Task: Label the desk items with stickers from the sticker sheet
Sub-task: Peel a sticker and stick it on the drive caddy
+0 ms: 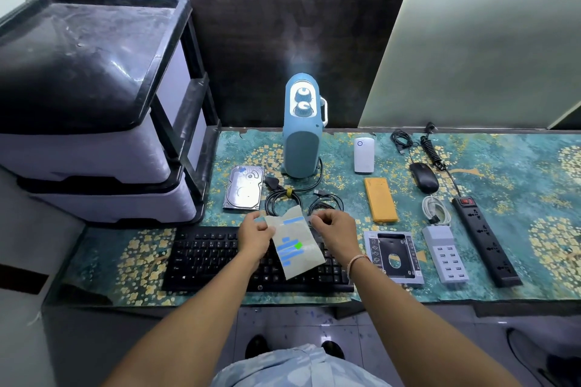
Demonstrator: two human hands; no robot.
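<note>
Holding the sticker sheet (295,245) above the keyboard (213,258), I am pinching its left edge with my left hand (256,237), while my right hand (334,234) is pinching a sticker at its top right corner.

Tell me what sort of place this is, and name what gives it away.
Most likely an office or home computer desk. A black keyboard lies at the near edge, a black mouse and a power strip lie to the right, and a plastic drawer unit stands on the left.
</note>
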